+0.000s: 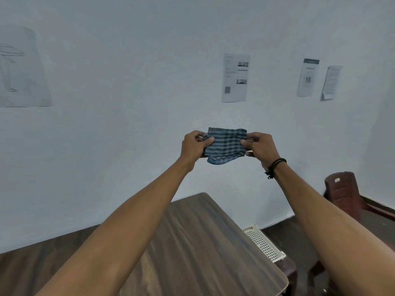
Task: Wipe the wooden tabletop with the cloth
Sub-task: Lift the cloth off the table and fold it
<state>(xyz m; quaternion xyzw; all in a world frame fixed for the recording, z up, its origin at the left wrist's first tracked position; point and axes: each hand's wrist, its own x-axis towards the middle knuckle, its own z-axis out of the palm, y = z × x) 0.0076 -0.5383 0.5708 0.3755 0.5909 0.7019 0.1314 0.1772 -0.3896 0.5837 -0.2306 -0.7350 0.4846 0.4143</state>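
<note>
A folded blue and dark checked cloth [225,144] is held up in the air in front of the wall, well above the table. My left hand [193,146] pinches its left edge and my right hand [261,147] pinches its right edge, so the cloth is stretched between them. The wooden tabletop [203,248], dark brown with a rounded far corner, lies below my arms at the bottom of the view. My forearms cover part of its near surface.
A white perforated plastic basket [264,242] sits just past the table's right edge. A dark brown plastic chair [342,193] stands at the right by the wall. Several paper sheets [235,77] hang on the pale wall.
</note>
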